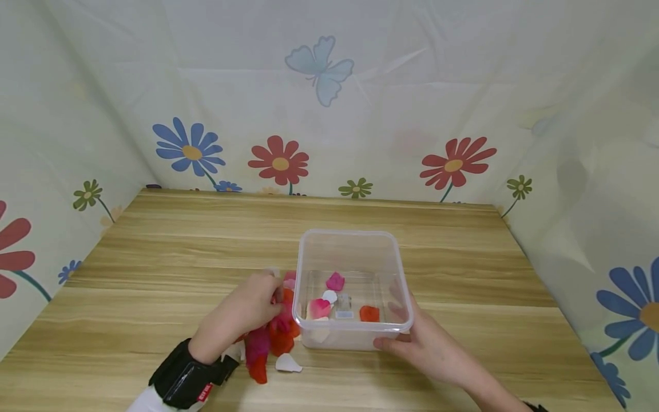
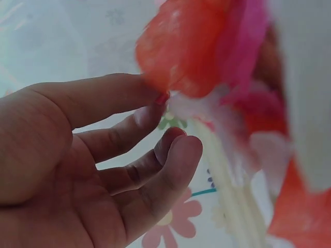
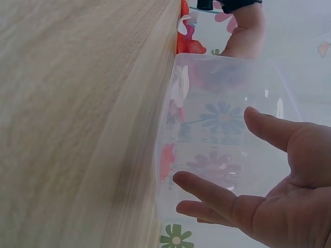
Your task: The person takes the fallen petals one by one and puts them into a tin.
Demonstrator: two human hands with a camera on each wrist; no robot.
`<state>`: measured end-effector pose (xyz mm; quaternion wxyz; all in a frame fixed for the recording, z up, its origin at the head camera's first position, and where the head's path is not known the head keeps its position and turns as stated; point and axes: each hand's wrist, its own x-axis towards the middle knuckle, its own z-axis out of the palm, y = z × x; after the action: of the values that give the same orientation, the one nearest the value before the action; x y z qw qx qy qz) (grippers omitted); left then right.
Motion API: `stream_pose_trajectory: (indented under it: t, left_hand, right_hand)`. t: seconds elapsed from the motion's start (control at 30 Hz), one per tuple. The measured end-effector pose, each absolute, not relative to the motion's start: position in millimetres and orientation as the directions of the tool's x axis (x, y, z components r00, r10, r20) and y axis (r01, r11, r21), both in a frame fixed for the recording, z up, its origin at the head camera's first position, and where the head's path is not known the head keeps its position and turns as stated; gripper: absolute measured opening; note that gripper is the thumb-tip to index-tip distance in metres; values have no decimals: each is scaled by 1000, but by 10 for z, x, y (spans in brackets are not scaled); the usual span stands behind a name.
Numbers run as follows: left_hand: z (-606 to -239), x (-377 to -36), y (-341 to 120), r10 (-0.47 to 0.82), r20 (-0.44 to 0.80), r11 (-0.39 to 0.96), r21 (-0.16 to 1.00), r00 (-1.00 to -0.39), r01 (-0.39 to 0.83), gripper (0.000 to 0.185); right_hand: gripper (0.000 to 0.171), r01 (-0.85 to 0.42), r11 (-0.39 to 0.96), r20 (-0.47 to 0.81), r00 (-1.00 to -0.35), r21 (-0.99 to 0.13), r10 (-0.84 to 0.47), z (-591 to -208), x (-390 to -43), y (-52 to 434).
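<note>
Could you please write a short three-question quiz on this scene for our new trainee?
1. True or false: the clear plastic box lies tipped on its side.
2. Which hand touches the box? A. left hand B. right hand
3. Fill in: the left hand pinches petals from the petal pile lying on the wooden ___.

Key:
1. False; it stands upright, with a few petals inside.
2. B; it rests against the box's near right corner.
3. table

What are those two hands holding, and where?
The left hand pinches petals at their edge, by its fingertips. The right hand steadies the clear box at its near right corner.
</note>
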<state>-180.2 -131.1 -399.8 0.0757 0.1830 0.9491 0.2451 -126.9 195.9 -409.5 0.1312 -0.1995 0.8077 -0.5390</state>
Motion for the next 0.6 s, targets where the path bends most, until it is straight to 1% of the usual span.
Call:
stream_pose_trajectory:
  t: [0.17, 0.33, 0.47, 0.6]
  left_hand:
    - [-3874, -1810, -1397, 371, -52, 795, 534, -927, 288, 20]
    - [-3749, -1796, -1446, 345, -15, 768, 580, -939, 273, 15]
    - [-3690, -1774, -1452, 337, 54, 735, 609, -940, 298, 14]
    - [-3661, -1761, -1452, 340, 144, 711, 608, -929, 354, 18]
  right_hand:
    - [109, -188, 337, 10, -884, -923, -467, -4094, -1265, 1959]
    - [110, -160, 345, -12, -894, -925, -449, -4089, -1257, 1953]
    - [110, -128, 355, -40, -903, -926, -429, -4086, -1258, 1942]
    - [110, -116, 359, -47, -908, -926, -416, -4085, -1256, 1935]
